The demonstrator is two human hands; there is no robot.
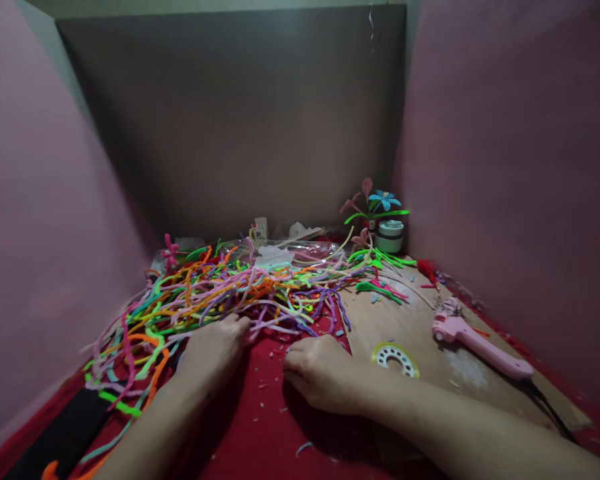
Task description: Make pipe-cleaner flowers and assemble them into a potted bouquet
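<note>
A tangled heap of many-coloured pipe cleaners (pixel 260 287) spreads across the red cloth in front of me. At its near edge is my left hand (pixel 216 345), fingers curled and closed next to pink and purple strands. Whatever those fingers may hold is hidden. My right hand (pixel 318 372) rests lower on the red cloth (pixel 260 413), apart from the heap, its fingers bent inward and closed. I cannot make out anything between them. Just beyond the right wrist lies a roll of tape (pixel 396 358) with a holed white core, partly covered by the forearm.
On the brown board at right lies a pink glue gun (pixel 480 343) with a black cord. Green stems (pixel 380 290) lie farther back. Pipe-cleaner flowers (pixel 380 200) stand by a pale jar (pixel 390 235). A black strip (pixel 63 433) lies at left. Pink and dark panels wall the space.
</note>
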